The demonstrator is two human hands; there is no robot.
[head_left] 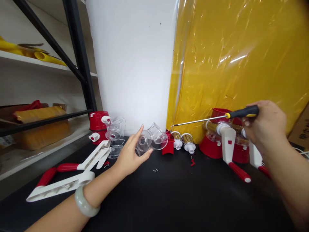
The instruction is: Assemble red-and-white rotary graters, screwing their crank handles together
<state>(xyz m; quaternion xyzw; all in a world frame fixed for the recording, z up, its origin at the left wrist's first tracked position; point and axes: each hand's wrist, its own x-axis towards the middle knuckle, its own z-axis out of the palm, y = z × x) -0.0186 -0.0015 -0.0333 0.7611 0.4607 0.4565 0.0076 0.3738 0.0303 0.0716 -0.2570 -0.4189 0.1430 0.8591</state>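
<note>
My right hand [267,125] is closed around the black and yellow handle of a screwdriver [241,112]. Its long metal shaft points left, the tip in front of the yellow sheet. My left hand [131,154], with a pale green bangle on the wrist, reaches toward a clear plastic hopper part [158,138]. Thumb and fingers are spread apart at its near end; firm contact cannot be made out. Just right of that part stand a small red plastic piece [168,145] and two metal grater drums [188,143] with white ends.
Assembled red rotary graters [212,141] with white cranks stand at right. On the left are red bases [98,125], more clear parts [116,135] and white crank handles with red grips [60,187]. Small screws [155,170] and a red clip [192,162] lie on the black table [183,199].
</note>
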